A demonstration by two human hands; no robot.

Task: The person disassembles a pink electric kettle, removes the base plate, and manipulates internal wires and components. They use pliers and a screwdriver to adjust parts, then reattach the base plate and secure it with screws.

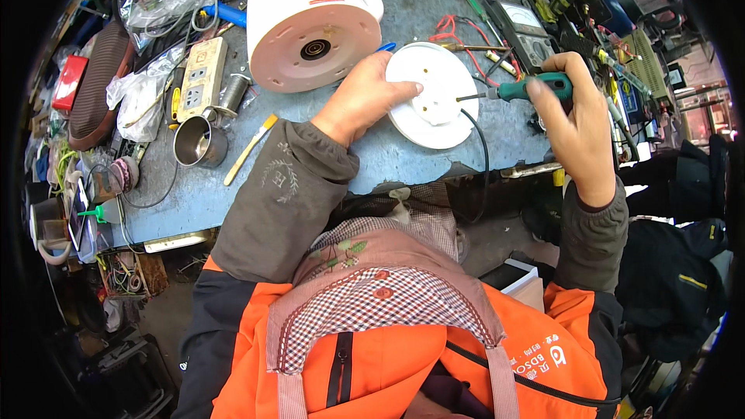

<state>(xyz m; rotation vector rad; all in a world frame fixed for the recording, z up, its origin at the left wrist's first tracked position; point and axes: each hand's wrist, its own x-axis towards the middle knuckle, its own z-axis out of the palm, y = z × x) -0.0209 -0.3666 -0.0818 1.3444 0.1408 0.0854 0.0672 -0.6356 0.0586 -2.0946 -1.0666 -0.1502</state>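
My left hand (363,102) grips the left edge of a round white kettle base (444,68), its thumb lying on the underside that faces up. A black cord (485,157) runs from the base down over the bench edge. In my right hand (580,120) is a screwdriver (512,91) with a green handle, fingers wrapped around it. Its shaft points left, the tip at the raised middle part of the base, near the cord. Behind my left hand a white electric kettle (314,27) lies tipped, its round pinkish bottom with a dark central connector turned toward me.
On the blue workbench (167,213), left, are a metal cup (199,142), a brush (251,150), a power strip (202,77) and plastic bags (143,97). An analog multimeter (524,27) with red leads (446,31) lies back right, beside cluttered tools. The bench's front edge is chipped.
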